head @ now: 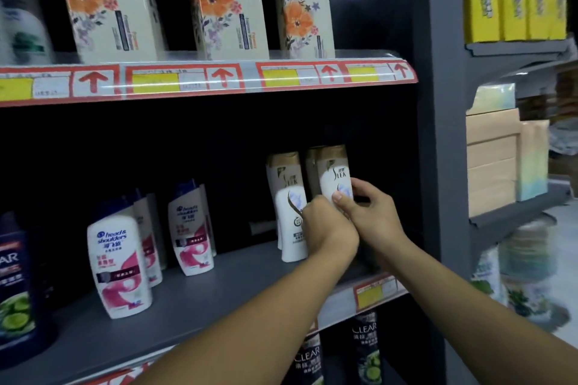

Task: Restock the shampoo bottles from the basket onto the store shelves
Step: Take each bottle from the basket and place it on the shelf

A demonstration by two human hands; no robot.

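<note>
Your right hand and left hand both grip the bottle, steadying it upright into the shelf row.

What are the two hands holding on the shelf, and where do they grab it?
Both hands grip one white Slek shampoo bottle around its lower body: right hand from the right, left hand from the left.

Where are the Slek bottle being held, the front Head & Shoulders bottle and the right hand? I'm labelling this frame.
Slek bottle (334, 176): head view, on its white label under the gold cap.
Head & Shoulders bottle (117, 262): head view, mid front label.
Right hand (370, 211): head view, back of the hand.
</note>
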